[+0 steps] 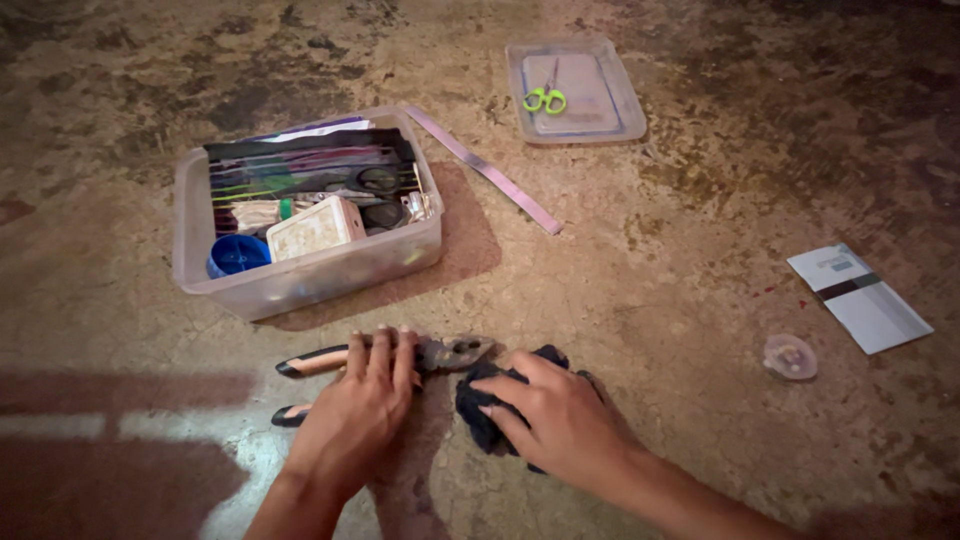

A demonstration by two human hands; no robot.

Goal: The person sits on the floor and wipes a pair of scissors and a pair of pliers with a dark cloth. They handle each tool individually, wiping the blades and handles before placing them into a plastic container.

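I see a pair of pliers (pixel 400 362) lying flat on the stained concrete floor (pixel 700 250), its grey metal head poking out past my left fingertips toward the right, its two orange-and-black handles running out to the left of my knuckles. My left hand (pixel 365 400) lies palm down over the joint, fingers pressed flat on it rather than wrapped around; I call it pinning, not clenching. My right hand (pixel 560 415) is cupped over a dark blue cloth (pixel 490 400), fingers curled and gripping the bunched fabric, which sits just at the pliers' head, touching or nearly so. Both forearms come in from the lower edge, converging.

Beyond my left fingertips, near, stands a clear plastic box (pixel 310 275) of tools and small packets. Farther off past my right fingers lie a purple strip (pixel 490 172) and a clear lid (pixel 610 120) carrying green-handled scissors (pixel 544 98). Well right of my right hand rest a small clear disc (pixel 790 357) and a white card (pixel 860 298). Bare floor lies between them.
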